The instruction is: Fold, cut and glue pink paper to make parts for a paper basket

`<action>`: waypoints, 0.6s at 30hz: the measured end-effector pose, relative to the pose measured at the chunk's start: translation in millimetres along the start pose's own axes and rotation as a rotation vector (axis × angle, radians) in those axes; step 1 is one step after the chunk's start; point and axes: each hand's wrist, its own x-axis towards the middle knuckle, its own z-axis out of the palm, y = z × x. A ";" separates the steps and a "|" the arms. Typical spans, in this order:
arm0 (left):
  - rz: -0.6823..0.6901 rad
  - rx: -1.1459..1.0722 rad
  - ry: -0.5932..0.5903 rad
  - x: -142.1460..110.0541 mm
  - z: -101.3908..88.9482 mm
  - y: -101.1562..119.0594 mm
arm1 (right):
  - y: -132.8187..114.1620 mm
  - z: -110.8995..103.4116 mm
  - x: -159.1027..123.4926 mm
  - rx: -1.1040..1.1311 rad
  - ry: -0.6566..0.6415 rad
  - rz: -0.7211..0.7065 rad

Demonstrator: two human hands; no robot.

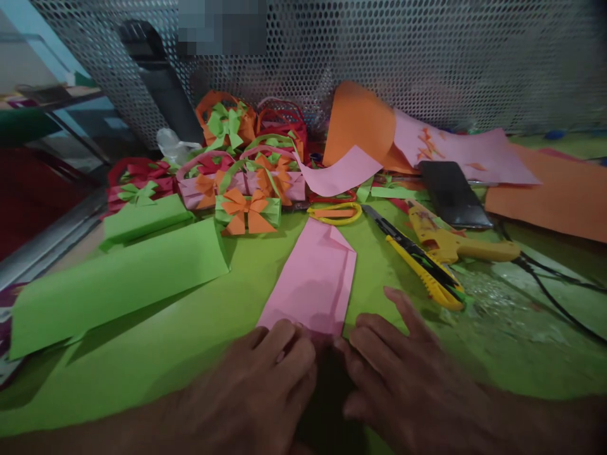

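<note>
A folded sheet of pink paper (310,278) lies on the green tabletop in front of me, with a crease along its right side and a folded corner at its far end. My left hand (270,379) has its fingers curled over the near left edge of this sheet. At the near right corner, the fingertips of my right hand (393,373) press against the paper, while one finger sticks up and away. The thumbs and the very near edge of the sheet are partly hidden in shadow.
Green paper pieces (128,278) lie left. Small paper baskets with bows (246,208) stand behind, beside scissors (336,213). To the right are a utility knife (417,259), a yellow glue gun (455,243) with a cable and a black phone (453,193). Metal mesh (403,50) rises behind.
</note>
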 end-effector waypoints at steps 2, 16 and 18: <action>-0.017 0.008 -0.009 -0.5 0.3 1.1 | -1.1 0.2 -0.5 0.009 -0.010 0.010; -0.070 -0.088 -0.097 3.7 -1.0 3.0 | -1.6 0.4 -1.9 -0.107 -0.057 -0.089; -0.076 -0.105 -0.103 3.4 -2.0 2.8 | 1.2 -2.3 0.9 -0.083 -0.111 -0.068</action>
